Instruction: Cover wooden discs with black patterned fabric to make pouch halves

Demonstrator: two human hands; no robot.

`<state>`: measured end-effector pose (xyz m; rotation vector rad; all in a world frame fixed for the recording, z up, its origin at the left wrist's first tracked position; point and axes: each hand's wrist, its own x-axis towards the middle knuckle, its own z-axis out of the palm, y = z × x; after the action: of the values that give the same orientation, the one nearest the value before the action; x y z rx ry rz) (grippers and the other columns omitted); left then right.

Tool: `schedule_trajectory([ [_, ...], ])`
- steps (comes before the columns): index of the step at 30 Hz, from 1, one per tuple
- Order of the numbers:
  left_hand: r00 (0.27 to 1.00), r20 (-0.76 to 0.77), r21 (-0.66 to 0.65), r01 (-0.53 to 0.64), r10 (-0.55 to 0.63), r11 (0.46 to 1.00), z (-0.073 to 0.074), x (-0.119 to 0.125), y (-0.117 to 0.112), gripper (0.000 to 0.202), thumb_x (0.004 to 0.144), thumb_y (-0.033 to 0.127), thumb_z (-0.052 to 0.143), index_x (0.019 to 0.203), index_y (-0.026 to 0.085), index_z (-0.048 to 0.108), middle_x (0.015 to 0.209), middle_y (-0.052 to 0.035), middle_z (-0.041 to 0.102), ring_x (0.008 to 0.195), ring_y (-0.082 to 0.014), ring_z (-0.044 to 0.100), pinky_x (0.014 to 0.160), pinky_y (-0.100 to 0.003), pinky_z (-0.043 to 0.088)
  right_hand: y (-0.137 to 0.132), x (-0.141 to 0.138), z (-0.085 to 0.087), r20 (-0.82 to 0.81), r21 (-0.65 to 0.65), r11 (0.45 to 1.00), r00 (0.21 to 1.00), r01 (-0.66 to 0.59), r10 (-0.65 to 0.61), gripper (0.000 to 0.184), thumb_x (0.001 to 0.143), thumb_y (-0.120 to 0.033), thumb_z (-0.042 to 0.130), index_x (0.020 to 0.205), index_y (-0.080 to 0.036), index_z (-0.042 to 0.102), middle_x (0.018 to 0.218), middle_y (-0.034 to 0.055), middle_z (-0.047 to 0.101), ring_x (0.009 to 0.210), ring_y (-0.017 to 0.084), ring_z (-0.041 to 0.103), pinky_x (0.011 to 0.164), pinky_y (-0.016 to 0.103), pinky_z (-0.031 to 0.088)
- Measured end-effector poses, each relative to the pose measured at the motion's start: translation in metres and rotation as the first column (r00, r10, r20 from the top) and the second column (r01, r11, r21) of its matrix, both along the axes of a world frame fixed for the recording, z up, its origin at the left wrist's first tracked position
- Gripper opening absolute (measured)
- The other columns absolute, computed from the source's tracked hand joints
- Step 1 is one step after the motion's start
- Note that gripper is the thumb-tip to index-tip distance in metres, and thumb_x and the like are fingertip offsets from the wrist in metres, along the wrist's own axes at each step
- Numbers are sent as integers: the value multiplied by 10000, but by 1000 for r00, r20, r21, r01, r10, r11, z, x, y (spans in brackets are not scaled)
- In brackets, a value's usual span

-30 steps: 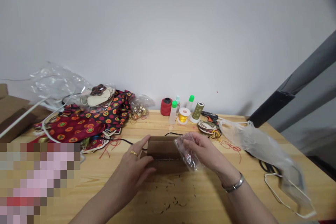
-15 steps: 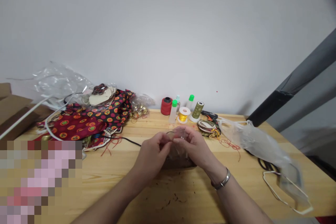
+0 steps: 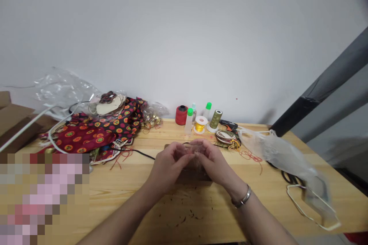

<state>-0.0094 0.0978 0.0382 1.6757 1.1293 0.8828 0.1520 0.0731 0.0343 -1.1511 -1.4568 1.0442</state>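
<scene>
My left hand point(image 3: 167, 164) and my right hand point(image 3: 209, 160) meet over the middle of the wooden table point(image 3: 184, 214). Both have their fingers curled together on a small clear plastic bag point(image 3: 193, 157) that they hold between them. The bag's contents are too small to make out. Under the hands lies a brown flat piece point(image 3: 192, 178), mostly hidden by them. A ring is on my left hand and a metal bracelet point(image 3: 243, 196) on my right wrist.
Thread spools and small green-capped bottles point(image 3: 198, 119) stand by the wall. Patterned red fabric point(image 3: 94, 132) and clear bags lie at the left, cardboard boxes point(image 3: 11, 120) at the far left. A translucent plastic bag point(image 3: 284, 157) and white cord point(image 3: 310, 208) lie at the right. A black cable point(image 3: 140, 154) crosses the table.
My left hand left the brown piece and joined my right hand at the clear bag. Both hands rose slightly toward the wall and now cover most of the brown piece.
</scene>
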Motion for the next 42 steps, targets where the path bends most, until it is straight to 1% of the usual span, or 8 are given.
schedule_trajectory([
  [5, 992, -119, 161, -11, 30, 987, 6, 2, 0, 260, 838, 399, 513, 727, 193, 624, 658, 10, 639, 625, -148, 565, 608, -255, 422, 0, -11, -11, 23, 62, 998, 1000, 1, -2, 169, 832, -215, 535, 999, -213, 507, 876, 7, 604, 784, 148, 578, 708, 284, 479],
  [10, 993, -117, 233, 15, 12, 972, 9, -5, 2, 251, 860, 332, 468, 783, 196, 664, 736, -2, 675, 691, -153, 589, 669, -254, 433, 0, -11, -12, 170, 83, 984, 971, 156, -168, 331, 766, -216, 605, 1047, -200, 431, 700, -51, 487, 617, 131, 492, 567, 246, 422],
  [17, 999, -37, 78, 40, -37, 996, -1, -13, 10, 207, 823, 349, 500, 801, 188, 628, 703, 1, 660, 642, -147, 589, 638, -251, 450, -8, 9, 4, 278, 210, 962, 933, 173, -229, 273, 826, -128, 450, 1091, -189, 432, 767, -4, 552, 662, 142, 537, 622, 264, 453],
  [24, 979, -187, 135, 104, -77, 985, -8, -20, 11, 125, 774, 258, 539, 837, 197, 628, 748, 6, 659, 660, -143, 579, 629, -251, 439, -13, 24, 13, 368, 244, 959, 902, 141, -226, 284, 831, -91, 448, 1086, -198, 512, 904, 38, 659, 812, 159, 626, 755, 306, 491],
  [28, 974, -78, 16, 217, -215, 976, -3, -23, 9, 405, 710, 285, 666, 1096, 209, 568, 912, -13, 687, 773, -171, 644, 709, -276, 486, -15, 29, 17, 480, 275, 956, 848, 97, -224, 320, 840, -77, 446, 1125, -203, 520, 942, 41, 660, 830, 163, 624, 754, 305, 491],
  [31, 978, -46, 2, 205, -204, 979, 2, -23, 7, 522, 705, 391, 699, 1160, 204, 522, 956, -27, 677, 788, -178, 654, 704, -279, 498, -16, 27, 19, 540, 296, 953, 812, 64, -222, 339, 845, -54, 429, 1135, -207, 515, 966, 46, 651, 849, 167, 614, 776, 314, 488],
  [38, 959, -247, 86, 167, -141, 982, 6, -18, 9, 262, 770, 320, 601, 1006, 210, 575, 814, 11, 682, 675, -151, 627, 638, -258, 464, -20, 23, 24, 588, 364, 930, 760, 57, -277, 313, 882, -69, 410, 1145, -201, 515, 1089, 80, 629, 966, 192, 594, 848, 346, 478],
  [42, 849, -513, 158, 240, -128, 958, 7, -19, 12, 58, 795, 259, 551, 813, 223, 593, 742, 27, 687, 688, -148, 619, 628, -243, 425, -21, 25, 31, 568, 417, 907, 762, 59, -310, 320, 887, -83, 423, 1176, -196, 502, 1052, 77, 631, 939, 185, 595, 837, 337, 485],
])
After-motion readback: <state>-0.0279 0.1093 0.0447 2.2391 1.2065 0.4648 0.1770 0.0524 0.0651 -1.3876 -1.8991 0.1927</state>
